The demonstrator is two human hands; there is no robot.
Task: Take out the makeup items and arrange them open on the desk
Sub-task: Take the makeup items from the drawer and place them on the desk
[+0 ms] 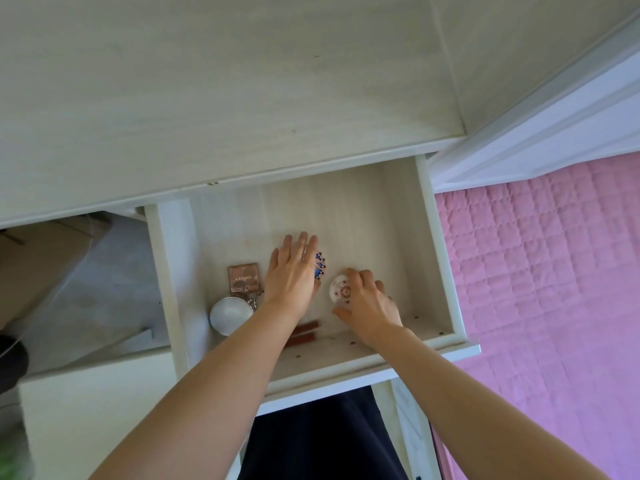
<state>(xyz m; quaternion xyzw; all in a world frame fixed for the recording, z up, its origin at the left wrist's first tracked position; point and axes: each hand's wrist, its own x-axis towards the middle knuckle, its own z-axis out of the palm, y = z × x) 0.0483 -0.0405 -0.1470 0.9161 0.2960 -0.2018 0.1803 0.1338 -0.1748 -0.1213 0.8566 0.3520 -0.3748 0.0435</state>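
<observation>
Both my hands reach into the pulled-out white drawer (440, 258) under the desk. My left hand (292, 271) lies flat with straight fingers over a compact with a blue pattern (320, 266), which it mostly hides. My right hand (367, 303) curls its fingers and thumb around a round white compact with red dots (339, 289). Left of my hands lie a brown square palette (243, 278), a round silver-white mirror or compact (230, 315) and two red-brown sticks (304, 332), partly under my left forearm.
The pale wooden desk top (207, 98) stretches above the drawer. A pink quilted bed cover (540, 289) lies to the right, beside a white frame (554, 133). Small dark specks dot the drawer's front floor. Dark clothing (322, 438) shows below the drawer front.
</observation>
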